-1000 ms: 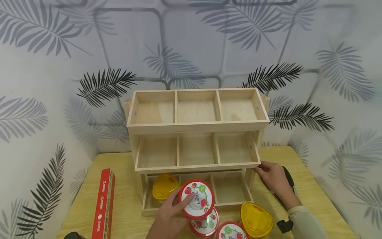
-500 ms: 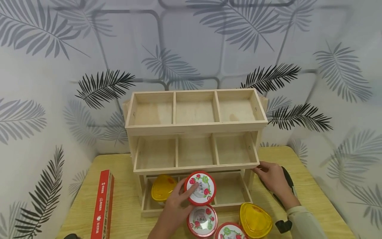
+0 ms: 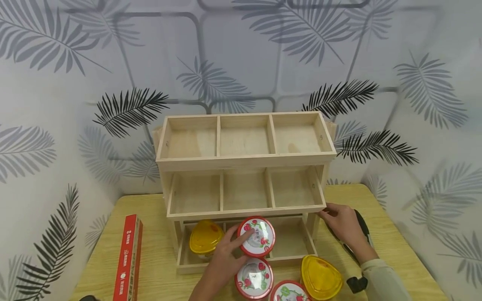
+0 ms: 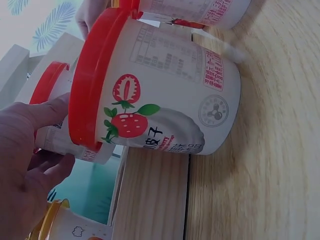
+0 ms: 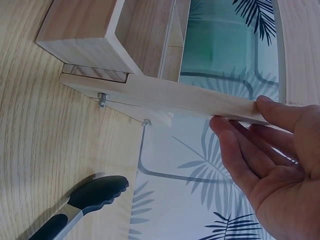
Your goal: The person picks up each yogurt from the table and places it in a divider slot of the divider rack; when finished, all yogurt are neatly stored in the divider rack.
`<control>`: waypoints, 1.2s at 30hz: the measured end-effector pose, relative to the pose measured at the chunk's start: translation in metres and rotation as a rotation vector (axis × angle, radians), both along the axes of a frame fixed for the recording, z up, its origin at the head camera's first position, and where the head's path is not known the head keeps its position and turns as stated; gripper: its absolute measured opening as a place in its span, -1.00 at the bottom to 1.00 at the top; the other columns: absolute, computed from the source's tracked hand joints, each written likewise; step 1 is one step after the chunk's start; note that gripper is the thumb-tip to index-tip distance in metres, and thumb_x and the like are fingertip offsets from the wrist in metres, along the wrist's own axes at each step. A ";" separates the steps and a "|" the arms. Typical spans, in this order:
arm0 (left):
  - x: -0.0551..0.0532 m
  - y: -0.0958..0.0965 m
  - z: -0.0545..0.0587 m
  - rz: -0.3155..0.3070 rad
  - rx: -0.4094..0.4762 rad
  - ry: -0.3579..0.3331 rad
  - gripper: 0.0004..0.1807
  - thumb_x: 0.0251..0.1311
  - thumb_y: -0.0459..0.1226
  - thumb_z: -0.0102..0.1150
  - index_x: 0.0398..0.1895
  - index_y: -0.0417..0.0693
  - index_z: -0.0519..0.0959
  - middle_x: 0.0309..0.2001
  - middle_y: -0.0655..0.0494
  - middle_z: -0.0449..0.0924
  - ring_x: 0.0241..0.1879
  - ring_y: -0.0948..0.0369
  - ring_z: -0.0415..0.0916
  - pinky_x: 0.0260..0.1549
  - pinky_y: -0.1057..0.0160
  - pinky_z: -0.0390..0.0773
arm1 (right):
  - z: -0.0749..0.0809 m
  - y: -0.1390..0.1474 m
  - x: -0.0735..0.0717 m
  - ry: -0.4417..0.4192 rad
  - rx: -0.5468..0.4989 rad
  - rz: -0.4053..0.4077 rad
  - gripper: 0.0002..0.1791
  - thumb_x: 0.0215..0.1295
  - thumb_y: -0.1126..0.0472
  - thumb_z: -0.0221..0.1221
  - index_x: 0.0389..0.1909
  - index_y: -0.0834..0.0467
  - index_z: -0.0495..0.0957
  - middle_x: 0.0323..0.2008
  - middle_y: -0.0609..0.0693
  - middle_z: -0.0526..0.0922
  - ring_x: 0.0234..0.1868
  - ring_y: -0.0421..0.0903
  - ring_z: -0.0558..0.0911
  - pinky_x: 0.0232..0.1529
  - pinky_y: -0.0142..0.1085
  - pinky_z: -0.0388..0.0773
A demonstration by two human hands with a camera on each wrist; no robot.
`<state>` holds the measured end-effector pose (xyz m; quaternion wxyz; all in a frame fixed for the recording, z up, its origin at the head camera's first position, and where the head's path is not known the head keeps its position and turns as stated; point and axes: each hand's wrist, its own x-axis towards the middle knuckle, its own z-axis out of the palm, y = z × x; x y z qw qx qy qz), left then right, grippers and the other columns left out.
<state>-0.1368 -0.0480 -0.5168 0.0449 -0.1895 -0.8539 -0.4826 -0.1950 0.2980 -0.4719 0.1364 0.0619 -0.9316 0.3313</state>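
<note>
My left hand (image 3: 223, 261) grips a white tub with a red rim and strawberry-printed lid (image 3: 260, 240), held over the middle compartment of the rack's bottom tier. In the left wrist view the fingers lie along that tub's side, partly behind a closer strawberry tub (image 4: 165, 95) standing on the table. My right hand (image 3: 344, 223) holds the side upright of the three-tier wooden rack (image 3: 244, 161); thumb and fingers lie on either side of the wood in the right wrist view. A yellow-lidded tub (image 3: 205, 237) sits in the bottom tier's left compartment.
Two more strawberry tubs (image 3: 254, 281) and a yellow-lidded tub (image 3: 321, 279) stand at the table's front. A long red box (image 3: 127, 259) lies on the left. Black-headed tongs (image 5: 100, 192) lie right of the rack, beside my right forearm.
My left hand has carried the strawberry tub right and slightly away from me, from the bottom tier's front edge to over its middle compartment. The right hand keeps its hold on the rack.
</note>
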 end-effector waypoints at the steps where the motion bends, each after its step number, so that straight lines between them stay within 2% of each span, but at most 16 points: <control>1: -0.001 0.000 -0.001 -0.002 -0.001 -0.008 -0.32 0.09 -0.33 0.43 0.31 0.33 0.55 0.39 -0.24 0.29 0.29 -0.35 0.29 0.16 -0.36 0.45 | 0.000 0.000 0.000 -0.002 -0.001 0.000 -0.66 0.33 0.26 0.30 0.02 0.39 0.65 -0.24 0.26 0.75 -0.25 0.16 0.74 -0.23 0.06 0.73; 5: -0.006 0.001 -0.006 0.001 0.013 -0.051 -0.33 0.11 -0.27 0.44 0.31 0.38 0.53 0.40 -0.23 0.28 0.30 -0.34 0.28 0.17 -0.37 0.45 | 0.000 0.000 0.000 -0.001 0.001 0.000 -0.67 0.33 0.25 0.30 0.02 0.39 0.65 -0.23 0.25 0.75 -0.24 0.15 0.74 -0.23 0.05 0.74; 9: -0.012 0.004 -0.010 0.029 0.053 -0.093 -0.35 0.10 -0.21 0.46 0.30 0.41 0.55 0.38 -0.21 0.31 0.31 -0.31 0.28 0.17 -0.34 0.46 | -0.003 0.001 -0.002 0.015 0.005 0.001 -0.67 0.32 0.24 0.31 0.01 0.37 0.66 -0.25 0.23 0.76 -0.26 0.14 0.74 -0.25 0.04 0.74; 12: -0.017 0.007 -0.010 0.037 0.057 -0.060 -0.38 0.09 -0.18 0.47 0.28 0.35 0.57 0.34 -0.22 0.36 0.28 -0.27 0.33 0.17 -0.30 0.49 | -0.004 0.002 -0.002 0.032 0.008 0.003 -0.68 0.31 0.23 0.32 -0.01 0.36 0.68 -0.28 0.22 0.76 -0.27 0.13 0.75 -0.27 0.03 0.74; 17: -0.026 0.012 -0.014 0.050 0.016 0.035 -0.40 0.06 -0.28 0.49 0.25 0.10 0.61 0.27 -0.30 0.42 0.22 -0.23 0.42 0.16 -0.20 0.54 | -0.006 0.003 -0.003 0.034 0.009 0.004 -0.68 0.31 0.23 0.33 -0.01 0.36 0.68 -0.29 0.21 0.76 -0.28 0.12 0.75 -0.29 0.01 0.74; 19: -0.029 0.015 -0.015 0.061 -0.001 0.033 -0.40 0.05 -0.33 0.49 0.24 0.03 0.61 0.26 -0.33 0.42 0.21 -0.23 0.44 0.16 -0.16 0.55 | -0.006 0.003 -0.003 0.035 0.012 0.005 -0.68 0.31 0.24 0.33 -0.01 0.35 0.68 -0.28 0.21 0.76 -0.28 0.12 0.75 -0.29 0.01 0.74; 29: -0.033 0.023 -0.019 0.088 -0.033 -0.083 -0.35 0.02 -0.38 0.50 0.27 -0.03 0.57 0.31 -0.33 0.35 0.28 -0.21 0.37 0.22 -0.11 0.51 | -0.006 0.002 -0.004 0.058 0.019 0.009 -0.70 0.29 0.28 0.34 -0.02 0.36 0.68 -0.29 0.21 0.76 -0.30 0.11 0.75 -0.31 0.00 0.74; 36: -0.034 0.025 -0.024 0.106 -0.031 -0.100 -0.34 0.01 -0.37 0.49 0.27 -0.05 0.57 0.28 -0.31 0.37 0.24 -0.20 0.40 0.21 -0.14 0.52 | -0.004 0.001 -0.002 0.043 0.019 -0.001 -0.67 0.30 0.26 0.33 0.00 0.37 0.67 -0.28 0.22 0.76 -0.28 0.12 0.75 -0.29 0.02 0.74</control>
